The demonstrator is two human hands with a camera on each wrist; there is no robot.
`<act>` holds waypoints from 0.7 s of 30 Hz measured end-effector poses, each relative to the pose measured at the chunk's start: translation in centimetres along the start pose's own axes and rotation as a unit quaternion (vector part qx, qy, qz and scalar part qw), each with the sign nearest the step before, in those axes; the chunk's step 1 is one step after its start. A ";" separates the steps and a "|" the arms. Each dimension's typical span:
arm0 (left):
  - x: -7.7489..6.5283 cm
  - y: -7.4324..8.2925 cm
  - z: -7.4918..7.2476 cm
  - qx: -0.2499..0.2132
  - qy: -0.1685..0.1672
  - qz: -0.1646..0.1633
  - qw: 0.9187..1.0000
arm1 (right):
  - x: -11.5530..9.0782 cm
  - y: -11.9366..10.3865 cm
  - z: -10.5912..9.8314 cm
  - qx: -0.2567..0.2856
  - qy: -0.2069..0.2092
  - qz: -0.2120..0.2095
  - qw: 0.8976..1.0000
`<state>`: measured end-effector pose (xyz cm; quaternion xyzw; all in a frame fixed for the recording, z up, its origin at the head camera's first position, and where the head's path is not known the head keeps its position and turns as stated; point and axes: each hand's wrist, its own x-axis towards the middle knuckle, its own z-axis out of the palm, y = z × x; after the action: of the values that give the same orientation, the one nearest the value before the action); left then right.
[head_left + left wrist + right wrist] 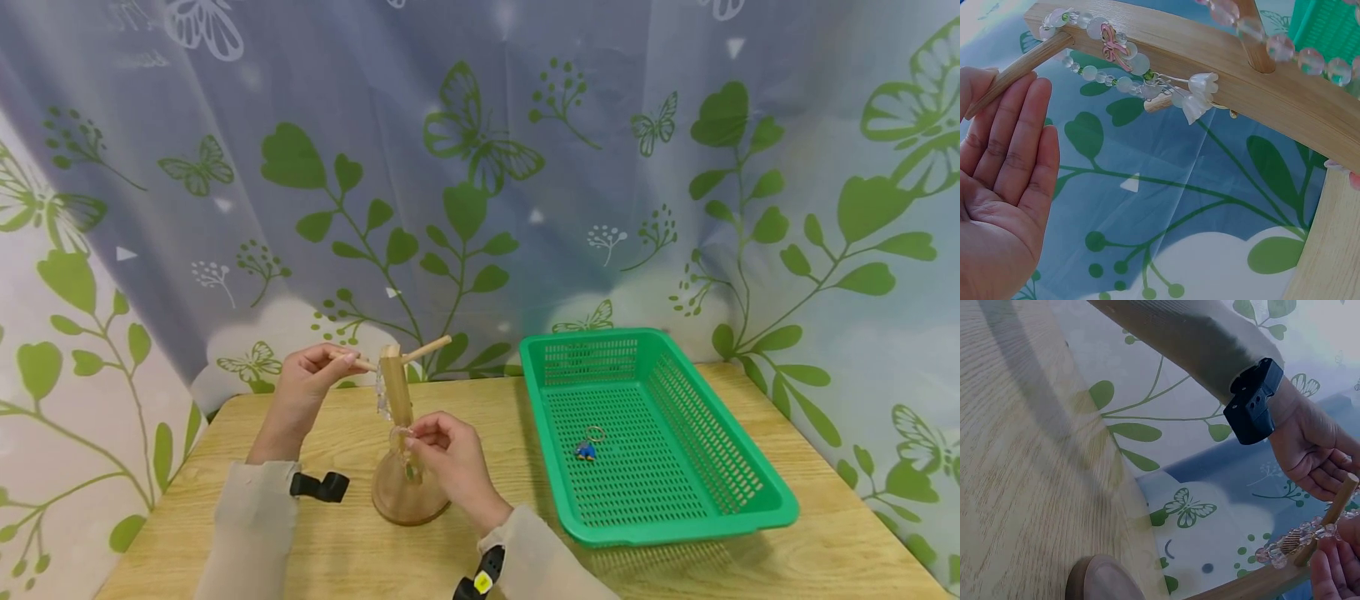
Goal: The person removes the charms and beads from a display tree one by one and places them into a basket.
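Note:
A wooden peg stand (399,392) with a round base stands on the table. My left hand (300,387) pinches the tip of one peg (1019,72) between thumb and fingers, the other fingers stretched out. From that peg hangs a bracelet (1091,74) of white and clear beads, with a pink butterfly and white flower charms. My right hand (450,454) pinches a pink clear-bead bracelet (1279,550) beside the post. In the right wrist view its beads lie around another peg (1335,506), and the right fingertips (1329,562) are at the beads. A small green charm hangs below that hand.
A green plastic basket (675,533) stands right of the stand. In it lies a keyring with a blue figure (585,451). Another peg (427,350) points to the back right. A patterned curtain (480,233) hangs behind the wooden table (330,550).

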<state>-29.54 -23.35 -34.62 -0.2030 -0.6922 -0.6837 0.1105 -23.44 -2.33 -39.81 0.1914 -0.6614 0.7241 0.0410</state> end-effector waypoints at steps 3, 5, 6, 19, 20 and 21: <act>0.0 0.0 0.0 0.000 0.002 -0.001 1.000 | 0.2 0.8 0.0 0.006 -0.002 -0.005 1.000; 0.0 0.0 0.0 -0.001 0.003 -0.003 1.000 | 0.3 1.0 0.1 0.004 -0.001 -0.007 1.000; 0.0 0.0 0.0 -0.001 0.003 -0.003 1.000 | 0.3 1.1 0.1 0.004 -0.002 -0.009 1.000; 0.0 -0.1 -0.1 -0.008 0.001 -0.004 1.000 | 0.3 0.2 0.2 0.013 -0.007 -0.005 1.000; 0.0 -0.1 -0.1 -0.008 0.001 -0.004 1.000 | 0.3 0.2 0.2 0.014 -0.008 -0.004 1.000; 0.0 -0.1 -0.1 -0.007 0.001 -0.004 1.000 | 0.3 0.1 0.2 0.014 -0.008 -0.004 1.000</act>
<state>-29.63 -23.41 -34.69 -0.2003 -0.6877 -0.6895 0.1075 -23.69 -2.60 -39.81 0.1999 -0.6508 0.7315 0.0360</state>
